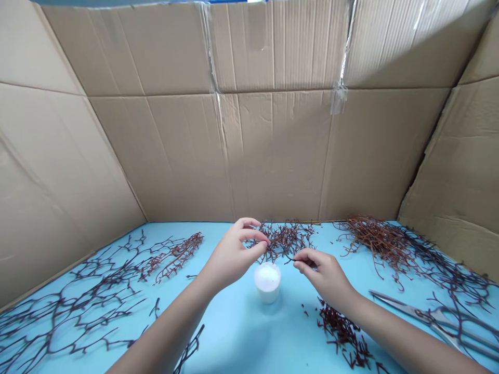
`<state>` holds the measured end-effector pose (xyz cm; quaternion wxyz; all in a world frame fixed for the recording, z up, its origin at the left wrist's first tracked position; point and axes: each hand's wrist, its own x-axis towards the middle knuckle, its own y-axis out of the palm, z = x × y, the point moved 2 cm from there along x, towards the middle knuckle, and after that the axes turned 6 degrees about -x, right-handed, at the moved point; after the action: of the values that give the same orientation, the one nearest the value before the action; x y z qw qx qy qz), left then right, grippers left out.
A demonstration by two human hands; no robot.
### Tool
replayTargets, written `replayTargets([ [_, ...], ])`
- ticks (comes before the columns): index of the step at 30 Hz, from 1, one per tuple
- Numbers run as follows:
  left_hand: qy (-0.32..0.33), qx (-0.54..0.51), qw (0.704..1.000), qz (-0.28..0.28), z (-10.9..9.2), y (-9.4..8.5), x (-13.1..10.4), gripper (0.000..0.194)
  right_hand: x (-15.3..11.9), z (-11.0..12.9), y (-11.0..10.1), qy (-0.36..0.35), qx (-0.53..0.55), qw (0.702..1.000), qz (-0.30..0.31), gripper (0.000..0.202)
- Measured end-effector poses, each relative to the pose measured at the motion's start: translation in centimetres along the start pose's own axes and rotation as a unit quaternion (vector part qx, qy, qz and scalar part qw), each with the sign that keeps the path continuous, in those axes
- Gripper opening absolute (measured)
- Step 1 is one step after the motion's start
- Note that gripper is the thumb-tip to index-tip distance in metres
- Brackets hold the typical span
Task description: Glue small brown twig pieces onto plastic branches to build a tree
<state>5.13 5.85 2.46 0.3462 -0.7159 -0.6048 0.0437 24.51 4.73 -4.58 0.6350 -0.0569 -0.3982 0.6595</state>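
My right hand [325, 272] pinches a short dark twig [289, 258] between thumb and fingertips, just right of and above a small white cup [268, 297]. White material fills the cup up to near its rim. My left hand [236, 252] is up and to the left of the cup, its thumb and index fingertips together in a pinch. Whatever is between them, if anything, is too small to make out against the twigs behind. Behind both hands lies a loose pile of short branched twigs [288, 238].
Dark branches [58, 311] and a reddish bundle [177, 257] spread over the left. At right lie a reddish-brown twig heap [368, 239], dark twigs [448, 265] and metal scissors [423, 314]. Small cut pieces [343, 332] sit by my right forearm. Cardboard walls [273, 145] enclose the blue surface [249, 343].
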Motion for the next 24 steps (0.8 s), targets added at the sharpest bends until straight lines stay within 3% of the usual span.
replayTargets([
  [6,0.025,0.119,0.992,0.021,1.0,-0.8,0.2,0.021,-0.4,0.0,1.1,-0.127,-0.096,0.987,-0.027,0.016],
  [10,0.049,0.168,0.984,0.027,1.1,-0.9,0.2,0.021,-0.8,0.6,2.3,-0.237,-0.213,0.948,-0.019,0.025],
  [14,0.047,0.194,0.979,0.035,1.0,-0.9,0.0,0.021,-0.9,1.2,3.3,-0.303,-0.307,0.902,-0.027,0.027],
  [19,0.049,0.217,0.974,0.043,0.9,-0.6,-0.2,0.020,-0.8,1.6,3.9,-0.351,-0.378,0.857,-0.010,0.024],
  [24,0.052,0.223,0.973,0.040,0.7,-0.2,-0.4,0.020,-0.8,1.8,4.0,-0.352,-0.387,0.852,-0.013,0.022],
])
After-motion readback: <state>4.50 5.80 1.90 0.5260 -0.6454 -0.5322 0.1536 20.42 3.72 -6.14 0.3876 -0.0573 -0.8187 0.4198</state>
